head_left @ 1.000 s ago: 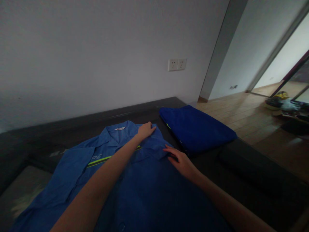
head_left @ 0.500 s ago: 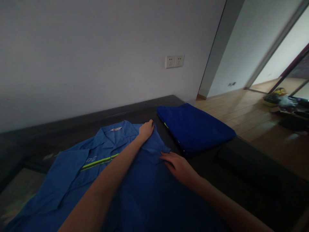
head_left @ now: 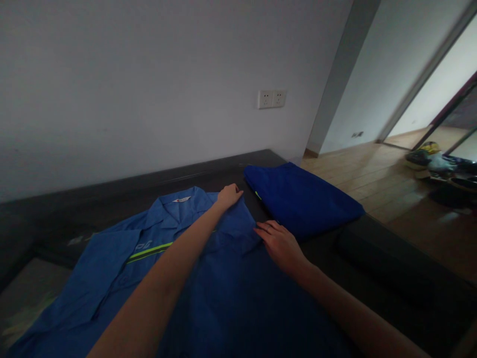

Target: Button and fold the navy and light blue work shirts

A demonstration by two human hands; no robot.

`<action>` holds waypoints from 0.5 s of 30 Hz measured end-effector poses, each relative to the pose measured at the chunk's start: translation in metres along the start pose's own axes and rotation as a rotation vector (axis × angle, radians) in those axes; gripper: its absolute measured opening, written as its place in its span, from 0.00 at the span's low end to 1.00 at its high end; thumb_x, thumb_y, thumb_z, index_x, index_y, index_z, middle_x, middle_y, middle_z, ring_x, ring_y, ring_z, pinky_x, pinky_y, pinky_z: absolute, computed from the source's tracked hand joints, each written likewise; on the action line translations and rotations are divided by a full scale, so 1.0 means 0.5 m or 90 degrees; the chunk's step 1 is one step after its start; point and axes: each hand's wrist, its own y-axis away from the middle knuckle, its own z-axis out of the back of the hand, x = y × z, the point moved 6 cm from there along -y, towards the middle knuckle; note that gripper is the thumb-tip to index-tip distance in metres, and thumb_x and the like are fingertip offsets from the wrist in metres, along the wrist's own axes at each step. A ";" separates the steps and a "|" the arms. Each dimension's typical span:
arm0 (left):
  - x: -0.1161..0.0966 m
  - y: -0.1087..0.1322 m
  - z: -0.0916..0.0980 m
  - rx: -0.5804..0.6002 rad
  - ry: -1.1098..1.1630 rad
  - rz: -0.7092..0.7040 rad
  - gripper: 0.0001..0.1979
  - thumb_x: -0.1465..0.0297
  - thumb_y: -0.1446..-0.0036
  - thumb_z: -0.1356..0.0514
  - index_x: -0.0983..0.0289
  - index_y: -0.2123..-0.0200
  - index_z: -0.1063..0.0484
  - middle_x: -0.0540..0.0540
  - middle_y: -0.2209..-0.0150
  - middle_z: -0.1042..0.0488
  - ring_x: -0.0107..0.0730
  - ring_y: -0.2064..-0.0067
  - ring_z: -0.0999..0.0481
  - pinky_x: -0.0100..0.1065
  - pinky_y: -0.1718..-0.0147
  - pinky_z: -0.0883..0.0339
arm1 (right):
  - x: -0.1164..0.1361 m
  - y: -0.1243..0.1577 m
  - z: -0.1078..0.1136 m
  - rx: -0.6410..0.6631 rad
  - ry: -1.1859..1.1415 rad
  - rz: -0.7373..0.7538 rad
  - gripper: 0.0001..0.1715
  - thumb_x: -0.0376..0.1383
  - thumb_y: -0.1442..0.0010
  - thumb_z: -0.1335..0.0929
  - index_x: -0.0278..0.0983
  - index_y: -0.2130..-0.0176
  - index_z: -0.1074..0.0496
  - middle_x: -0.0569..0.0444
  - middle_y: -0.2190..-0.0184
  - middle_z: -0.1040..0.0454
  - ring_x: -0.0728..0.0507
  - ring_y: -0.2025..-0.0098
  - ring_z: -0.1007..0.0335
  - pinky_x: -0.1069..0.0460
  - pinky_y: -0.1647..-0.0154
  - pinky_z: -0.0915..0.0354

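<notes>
A blue collared shirt (head_left: 137, 278) with a yellow-green stripe across its chest lies spread on the dark surface (head_left: 179, 176). Its left sleeve is folded inward over the front. My left hand (head_left: 230, 195) pinches the shirt at the far shoulder edge, right of the collar. Nearer to me and further right, my right hand (head_left: 279, 242) has its fingertips pressed on the shirt's right edge, gripping the cloth. Beyond my right hand lies a folded darker-blue garment (head_left: 301, 196).
A grey-white wall (head_left: 130, 89) with a double socket (head_left: 272, 99) rises behind the surface. A dark, long object (head_left: 383, 258) lies at the right. Bags and other items (head_left: 441, 164) are on the wooden floor (head_left: 372, 169) at far right.
My right hand has moved slightly up and to the right along the shirt's edge. My left hand has shifted a little to the right at the shoulder.
</notes>
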 end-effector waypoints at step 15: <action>-0.031 -0.002 -0.018 -0.062 -0.019 -0.065 0.11 0.70 0.38 0.49 0.60 0.55 0.31 0.59 0.54 0.27 0.42 0.53 0.26 0.40 0.55 0.33 | -0.007 0.002 -0.006 -0.010 0.058 0.035 0.18 0.25 0.38 0.39 0.37 0.57 0.23 0.49 0.57 0.21 0.42 0.54 0.29 0.48 0.56 0.35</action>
